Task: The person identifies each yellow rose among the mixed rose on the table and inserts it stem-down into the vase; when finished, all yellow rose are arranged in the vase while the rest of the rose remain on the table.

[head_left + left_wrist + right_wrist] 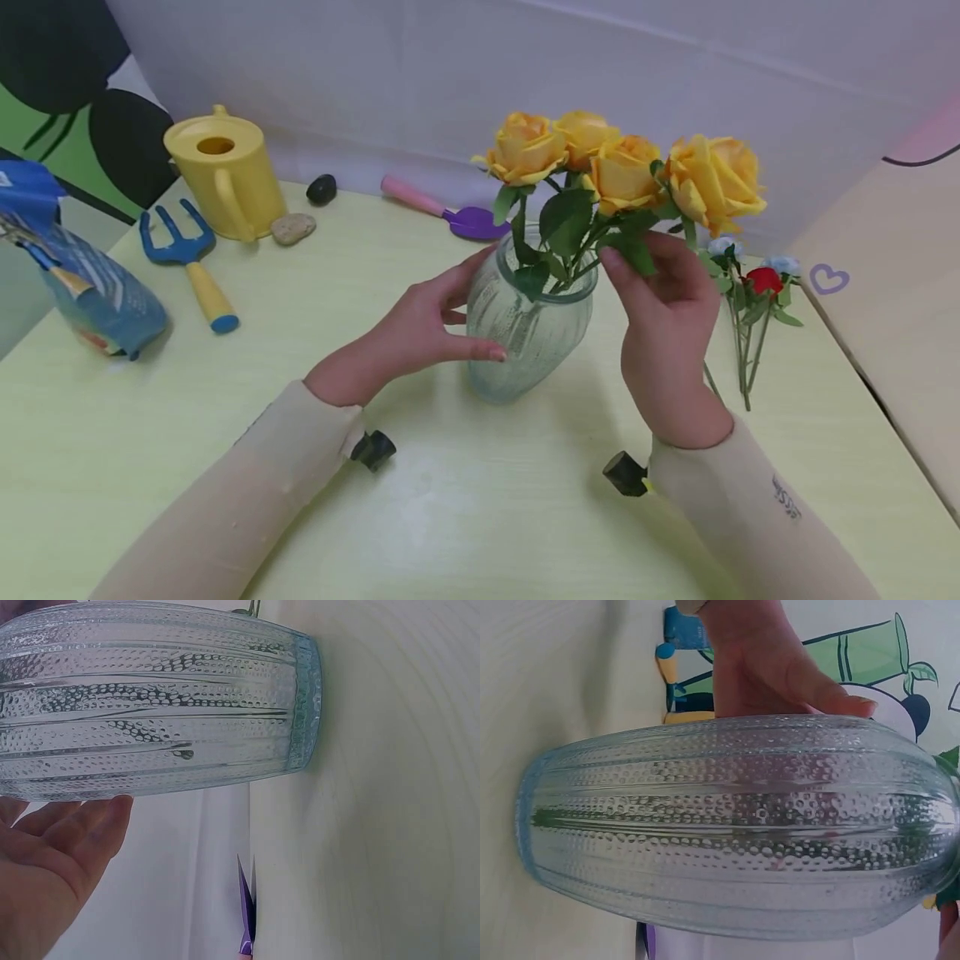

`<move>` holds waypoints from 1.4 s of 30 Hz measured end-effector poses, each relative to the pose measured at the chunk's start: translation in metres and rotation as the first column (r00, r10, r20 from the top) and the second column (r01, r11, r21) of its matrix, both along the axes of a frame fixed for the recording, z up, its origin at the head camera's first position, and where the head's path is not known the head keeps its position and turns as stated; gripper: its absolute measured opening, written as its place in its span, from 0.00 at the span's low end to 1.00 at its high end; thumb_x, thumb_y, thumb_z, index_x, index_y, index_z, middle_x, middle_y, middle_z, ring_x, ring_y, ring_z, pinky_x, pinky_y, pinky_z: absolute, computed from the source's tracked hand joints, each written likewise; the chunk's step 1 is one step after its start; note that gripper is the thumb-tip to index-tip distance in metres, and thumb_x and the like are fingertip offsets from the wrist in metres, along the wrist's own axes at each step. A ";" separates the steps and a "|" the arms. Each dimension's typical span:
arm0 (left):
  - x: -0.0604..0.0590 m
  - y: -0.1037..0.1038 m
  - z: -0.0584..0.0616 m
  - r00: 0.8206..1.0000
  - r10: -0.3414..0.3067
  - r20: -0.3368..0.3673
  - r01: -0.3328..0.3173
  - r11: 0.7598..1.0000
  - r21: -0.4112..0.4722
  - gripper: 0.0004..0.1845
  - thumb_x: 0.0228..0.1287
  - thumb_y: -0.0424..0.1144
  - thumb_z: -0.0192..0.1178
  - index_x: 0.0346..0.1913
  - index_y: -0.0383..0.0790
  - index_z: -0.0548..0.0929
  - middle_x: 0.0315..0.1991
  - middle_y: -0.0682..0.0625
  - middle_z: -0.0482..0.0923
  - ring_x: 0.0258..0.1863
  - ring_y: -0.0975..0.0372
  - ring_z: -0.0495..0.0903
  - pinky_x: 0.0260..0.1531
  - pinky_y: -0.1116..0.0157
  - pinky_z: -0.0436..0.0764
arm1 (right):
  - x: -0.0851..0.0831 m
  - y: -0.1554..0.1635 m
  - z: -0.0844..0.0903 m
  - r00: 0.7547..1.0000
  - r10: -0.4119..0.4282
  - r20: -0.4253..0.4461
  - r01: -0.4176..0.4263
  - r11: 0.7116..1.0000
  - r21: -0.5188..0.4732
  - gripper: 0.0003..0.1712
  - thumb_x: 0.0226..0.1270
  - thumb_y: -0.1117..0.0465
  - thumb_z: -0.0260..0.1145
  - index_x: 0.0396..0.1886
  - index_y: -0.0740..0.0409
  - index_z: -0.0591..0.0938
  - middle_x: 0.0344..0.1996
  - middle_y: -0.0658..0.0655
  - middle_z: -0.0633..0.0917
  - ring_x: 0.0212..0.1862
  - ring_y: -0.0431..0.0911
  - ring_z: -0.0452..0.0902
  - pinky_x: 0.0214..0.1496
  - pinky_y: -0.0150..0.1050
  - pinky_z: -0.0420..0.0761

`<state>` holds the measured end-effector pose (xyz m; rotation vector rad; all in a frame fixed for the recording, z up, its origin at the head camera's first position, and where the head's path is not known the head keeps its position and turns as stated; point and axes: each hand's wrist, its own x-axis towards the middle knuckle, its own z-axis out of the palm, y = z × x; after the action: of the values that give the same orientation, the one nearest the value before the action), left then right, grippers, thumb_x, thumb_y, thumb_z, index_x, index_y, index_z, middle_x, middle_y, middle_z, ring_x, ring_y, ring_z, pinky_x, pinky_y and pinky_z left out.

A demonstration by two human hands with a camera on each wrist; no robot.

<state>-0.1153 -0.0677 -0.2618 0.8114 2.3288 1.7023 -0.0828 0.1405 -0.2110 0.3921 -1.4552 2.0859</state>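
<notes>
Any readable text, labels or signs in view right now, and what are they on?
Right cream sleeve: small dark print, too blurred to read.
Blue printed bag at the table's left edge: pictures and lettering, too blurred to read.
Purple heart outline on the beige surface at right: a sign, no words.
Ribbed clear glass vase: no text.

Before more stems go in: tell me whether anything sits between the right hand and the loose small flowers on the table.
Nothing visible does. The small flowers lie just beyond the right hand, with bare table between them.
</notes>
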 end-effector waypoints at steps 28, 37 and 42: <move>0.000 -0.008 -0.001 1.000 0.017 0.009 -0.017 0.999 -0.041 0.54 0.45 0.38 0.74 0.73 0.51 0.51 0.66 0.52 0.62 0.58 0.58 0.70 0.51 0.61 0.76 | -0.039 0.001 0.008 0.809 0.320 0.493 -0.423 0.899 0.111 0.24 0.67 0.70 0.49 0.62 0.71 0.66 0.50 0.52 0.75 0.50 0.42 0.72 0.52 0.30 0.76; -0.001 -0.008 -0.001 1.000 0.013 -0.005 -0.013 1.000 -0.023 0.53 0.45 0.38 0.74 0.72 0.54 0.53 0.66 0.53 0.62 0.59 0.59 0.70 0.50 0.61 0.77 | -0.037 0.019 -0.006 0.821 0.393 0.414 -0.486 0.862 0.144 0.25 0.66 0.63 0.48 0.63 0.67 0.65 0.52 0.53 0.73 0.56 0.46 0.67 0.63 0.38 0.64; -0.002 -0.005 -0.001 1.000 -0.006 -0.010 0.006 1.000 -0.002 0.53 0.44 0.38 0.74 0.72 0.54 0.53 0.64 0.53 0.64 0.58 0.60 0.70 0.50 0.60 0.77 | -0.035 0.043 -0.027 0.799 0.368 0.476 -0.479 0.867 0.133 0.14 0.69 0.57 0.48 0.45 0.54 0.78 0.42 0.49 0.79 0.48 0.44 0.70 0.57 0.38 0.66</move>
<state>-0.1175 -0.0725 -0.2627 0.8275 2.3317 1.6975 -0.1173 0.1832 -0.2377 0.3930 -2.0684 2.4683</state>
